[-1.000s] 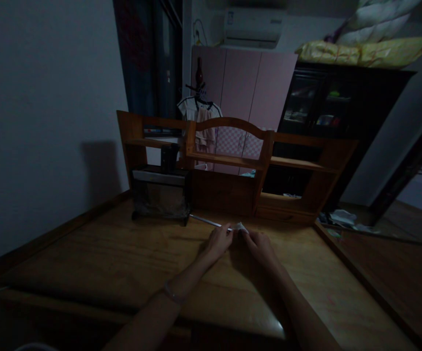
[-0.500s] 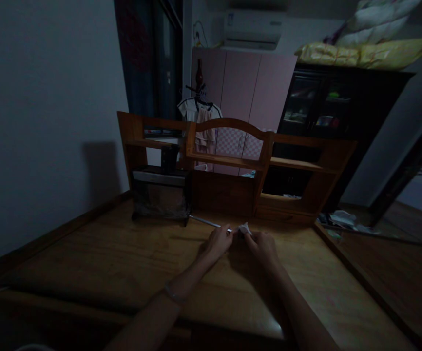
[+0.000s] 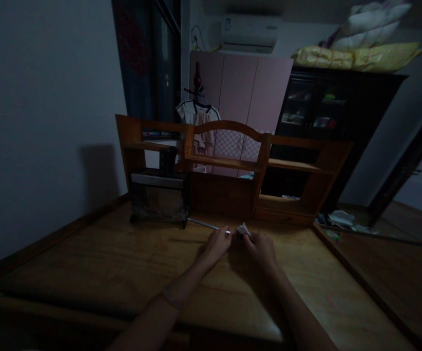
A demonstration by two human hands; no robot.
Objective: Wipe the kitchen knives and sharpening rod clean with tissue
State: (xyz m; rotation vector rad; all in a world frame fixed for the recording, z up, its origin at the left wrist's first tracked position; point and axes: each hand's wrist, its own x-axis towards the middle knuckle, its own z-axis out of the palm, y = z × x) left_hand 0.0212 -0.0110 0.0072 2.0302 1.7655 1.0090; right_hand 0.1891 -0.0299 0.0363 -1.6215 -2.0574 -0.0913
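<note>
Though near left hand (image 3: 217, 244), white scrap (image 3: 244, 229) farther off now.

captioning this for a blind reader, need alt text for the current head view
A person's left hand holds a thin silvery rod over a wooden desk while the right hand pinches a crumpled white scrap. Behind them stand a dark box-shaped object and a wooden shelf unit.

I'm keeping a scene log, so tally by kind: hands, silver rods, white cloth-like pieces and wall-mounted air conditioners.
Hands: 2, left hand and right hand
Silver rod: 1
White cloth-like piece: 1
Air conditioner: 1
Total: 5
</note>
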